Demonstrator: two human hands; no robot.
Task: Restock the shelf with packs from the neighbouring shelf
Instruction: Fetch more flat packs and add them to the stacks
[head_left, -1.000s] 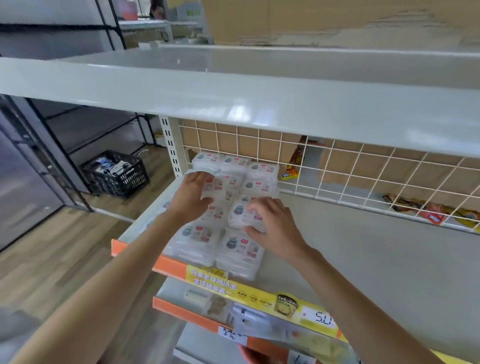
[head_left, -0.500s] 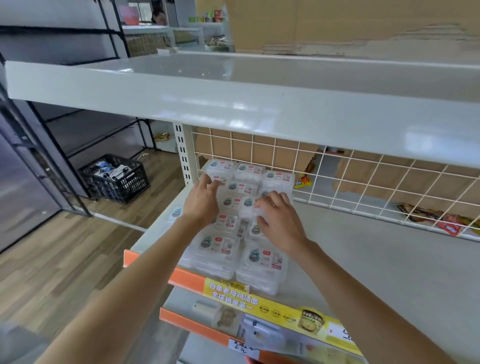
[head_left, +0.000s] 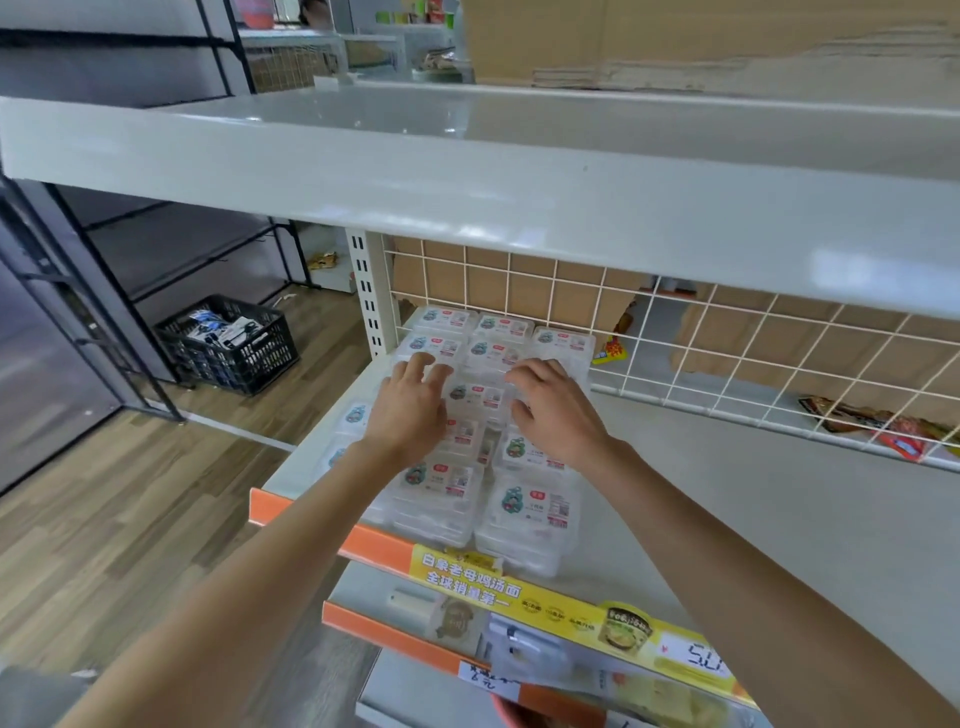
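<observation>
1. Clear packs (head_left: 530, 512) with white labels stacked in rows at the left end of the shelf (head_left: 779, 509), from the orange front edge back to the wire grid (head_left: 727, 343).
2. Left hand (head_left: 410, 410) laid palm down on the packs in the left rows, fingers spread and nearly straight, tips on a pack near the back; gripping nothing.
3. Right hand (head_left: 553, 410) just beside it on the middle rows, fingers bent, tips pressing the top of a pack; cannot tell whether pinching it.
4. One pack (head_left: 475, 397) showing in the gap between the two hands.
5. Snack packets (head_left: 883, 431) lying behind the grid at the far right, well apart from the packs.
6. Yellow strip (head_left: 571, 613) with a price tag along the shelf front.
7. Black crate (head_left: 228, 343) on the wooden floor to the left.
</observation>
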